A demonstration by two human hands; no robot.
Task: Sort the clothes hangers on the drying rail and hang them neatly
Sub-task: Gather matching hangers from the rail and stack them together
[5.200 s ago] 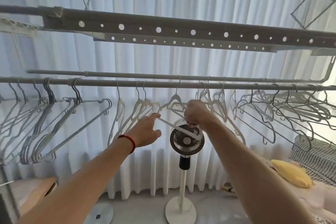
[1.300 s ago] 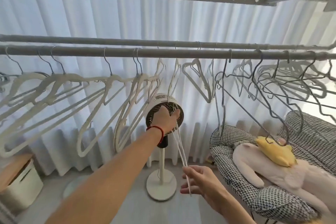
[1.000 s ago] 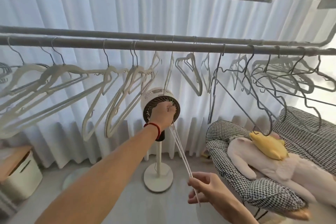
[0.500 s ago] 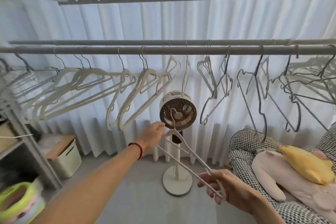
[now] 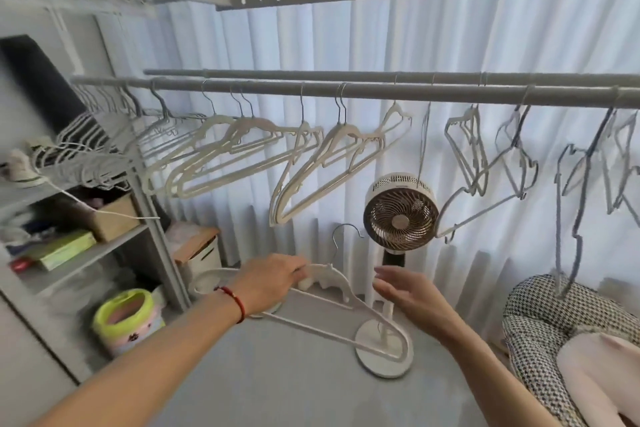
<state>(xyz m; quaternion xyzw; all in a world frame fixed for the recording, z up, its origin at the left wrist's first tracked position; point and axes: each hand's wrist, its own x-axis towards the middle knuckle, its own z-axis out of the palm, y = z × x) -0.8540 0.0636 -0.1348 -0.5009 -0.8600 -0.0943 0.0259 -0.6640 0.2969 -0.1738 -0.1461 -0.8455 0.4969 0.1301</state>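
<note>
Left hand (image 5: 268, 282) grip round slim white hanger (image 5: 349, 302), right hand (image 5: 405, 291) grip wide, empty

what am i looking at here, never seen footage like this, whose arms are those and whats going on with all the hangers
There is no machine here. The one picture comes from a camera worn on a person's head, looking forward and down, so the two bare arms are that person's own.

The left hand, with a red cord on its wrist, grips a cream plastic hanger with a metal hook, which is off the rail. The right hand is open beside it and holds nothing.

Above runs a grey drying rail. Cream hangers hang on its left part, thin grey wire hangers on its right. Behind stands a white pedestal fan, and a metal shelf unit is at the left.
</note>
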